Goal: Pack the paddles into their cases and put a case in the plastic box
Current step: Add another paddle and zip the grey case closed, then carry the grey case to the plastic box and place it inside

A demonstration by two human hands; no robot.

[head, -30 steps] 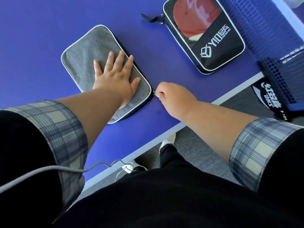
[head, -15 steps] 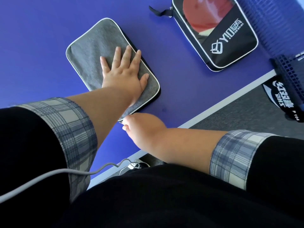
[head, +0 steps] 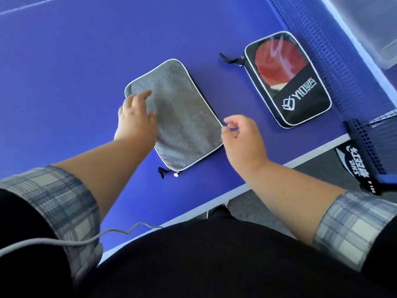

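Note:
A grey paddle case (head: 182, 117) with white piping lies flat on the blue table (head: 64, 72), its zip pull and black loop at the near corner. My left hand (head: 136, 118) hovers over its left edge, fingers spread, holding nothing. My right hand (head: 241, 138) is by the case's right edge with fingers loosely curled and empty. A second case (head: 300, 102), black with white lettering and a clear window, lies to the right. A red paddle (head: 277, 61) shows through that window. The plastic box (head: 369, 26) sits beyond the net at the top right.
The blue net (head: 335, 61) runs along the right, clamped by a black post bracket (head: 361, 162) at the table's edge. The white-lined table edge crosses diagonally in front of me. A grey cable (head: 86, 239) hangs across my left sleeve.
My left hand lifted off the grey case and slid to its left edge. My right hand let go of the zip pull at the near corner and moved up beside the case's right edge.

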